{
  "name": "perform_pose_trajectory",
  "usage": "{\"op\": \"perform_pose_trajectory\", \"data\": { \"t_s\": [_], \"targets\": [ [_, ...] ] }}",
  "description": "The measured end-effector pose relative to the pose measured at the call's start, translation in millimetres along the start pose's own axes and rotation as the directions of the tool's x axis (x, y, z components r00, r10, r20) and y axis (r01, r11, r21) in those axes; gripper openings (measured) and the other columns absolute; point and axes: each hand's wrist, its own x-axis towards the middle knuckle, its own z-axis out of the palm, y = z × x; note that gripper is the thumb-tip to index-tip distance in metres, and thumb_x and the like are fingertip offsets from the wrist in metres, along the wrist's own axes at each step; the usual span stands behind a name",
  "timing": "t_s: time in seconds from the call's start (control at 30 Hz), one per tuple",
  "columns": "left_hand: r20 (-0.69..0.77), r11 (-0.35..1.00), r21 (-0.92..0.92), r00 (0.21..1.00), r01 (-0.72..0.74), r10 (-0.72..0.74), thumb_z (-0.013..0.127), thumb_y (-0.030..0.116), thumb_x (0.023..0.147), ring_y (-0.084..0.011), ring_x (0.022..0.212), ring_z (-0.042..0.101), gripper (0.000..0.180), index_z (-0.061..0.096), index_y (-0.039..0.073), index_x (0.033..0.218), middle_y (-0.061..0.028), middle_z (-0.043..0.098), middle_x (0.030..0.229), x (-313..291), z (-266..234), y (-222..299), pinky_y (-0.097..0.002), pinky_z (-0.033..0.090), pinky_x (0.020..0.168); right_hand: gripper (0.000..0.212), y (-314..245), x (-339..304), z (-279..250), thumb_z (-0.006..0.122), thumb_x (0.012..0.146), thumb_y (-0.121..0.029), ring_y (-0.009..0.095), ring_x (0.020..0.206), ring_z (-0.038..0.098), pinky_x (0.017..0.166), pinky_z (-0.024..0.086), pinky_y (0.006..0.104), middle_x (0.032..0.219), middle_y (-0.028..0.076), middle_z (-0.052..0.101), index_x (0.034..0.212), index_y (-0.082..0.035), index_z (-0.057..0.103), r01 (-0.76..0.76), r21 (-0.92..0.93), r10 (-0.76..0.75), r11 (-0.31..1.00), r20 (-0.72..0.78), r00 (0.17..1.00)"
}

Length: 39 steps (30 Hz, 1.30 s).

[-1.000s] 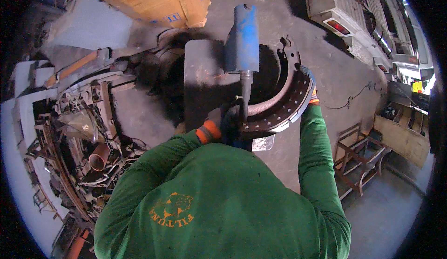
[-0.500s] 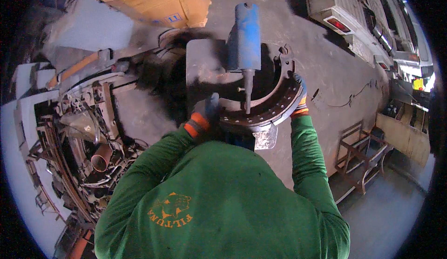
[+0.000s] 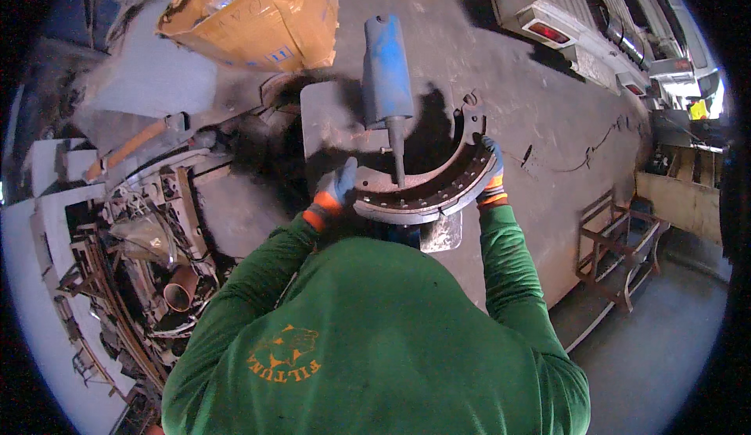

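A curved brake shoe (image 3: 440, 191) with a row of holes or rivets along its arc lies under the thin rod (image 3: 397, 152) of a blue press-like machine (image 3: 387, 67). The rod's tip comes down at the inner side of the shoe, left of its middle; whether they touch I cannot tell. My left hand (image 3: 338, 185), in a grey-blue glove with an orange cuff, grips the shoe's left end, thumb up. Round the outer edge of its right part my gloved right hand (image 3: 492, 170) is closed, its fingers partly hidden.
A grey plate (image 3: 322, 114) stands behind the machine's left side. Farther off is an open cardboard box (image 3: 270, 24). Metal scrap with a rusty pipe (image 3: 181, 288) lies at left. A rusty metal frame (image 3: 622, 247) stands at right, a vehicle's rear with a red lamp (image 3: 547, 33) at far right.
The view has shifted a little, so the machine sits farther left. Under the rod the shoe has turned slightly, its right end coming nearer me. Both hands keep hold of it.
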Motion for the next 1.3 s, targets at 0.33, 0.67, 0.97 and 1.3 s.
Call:
{"op": "perform_pose_trajectory", "data": {
  "t_s": [0.33, 0.67, 0.97, 1.3],
  "targets": [
    [-0.036, 0.998, -0.011, 0.998, 0.057, -0.057, 0.032, 0.047, 0.092, -0.0423, 0.094, 0.055, 0.053, 0.059, 0.002, 0.1, -0.0245, 0.061, 0.099, -11, 11, -23, -0.0443, 0.043, 0.079, 0.027, 6, 24, -5, 0.043, 0.091, -0.015, 0.018, 0.097, 0.054, 0.09, 0.042, 0.0307, 0.108, 0.007, 0.059, 0.111, -0.003, 0.056, 0.08, -0.097, -0.058, 0.992, 0.212, 0.975],
    [-0.012, 0.993, -0.064, 0.994, 0.104, -0.105, 0.032, 0.045, 0.093, -0.0364, 0.097, 0.057, 0.051, 0.063, 0.005, 0.1, -0.0193, 0.063, 0.101, -7, 3, -6, -0.0406, 0.044, 0.081, 0.031, -16, 6, 21, 0.041, 0.092, -0.02, 0.023, 0.101, 0.053, 0.092, 0.041, 0.0353, 0.114, 0.009, 0.057, 0.114, -0.004, 0.054, -0.194, 0.185, 0.16, 0.963, 0.188, 0.969],
    [0.026, 0.989, -0.059, 0.991, 0.132, -0.131, 0.034, 0.046, 0.092, -0.0359, 0.094, 0.059, 0.05, 0.063, 0.006, 0.099, -0.0181, 0.064, 0.097, -3, -3, 10, -0.0401, 0.044, 0.08, 0.032, 5, 12, -19, 0.042, 0.091, -0.018, 0.023, 0.109, 0.049, 0.098, 0.036, 0.0351, 0.122, 0.01, 0.053, 0.117, -0.002, 0.051, 0.075, -0.121, -0.044, 0.99, 0.246, 0.968],
    [0.01, 0.992, 0.006, 0.992, 0.125, -0.125, 0.032, 0.047, 0.092, -0.0361, 0.092, 0.059, 0.053, 0.064, 0.006, 0.096, -0.0178, 0.064, 0.096, -10, -8, 27, -0.0411, 0.045, 0.08, 0.033, -11, 3, 6, 0.04, 0.093, -0.02, 0.02, 0.11, 0.048, 0.097, 0.036, 0.0317, 0.123, 0.008, 0.051, 0.121, -0.003, 0.047, -0.082, -0.041, 0.086, 0.996, 0.113, 0.99]
  ]
}}
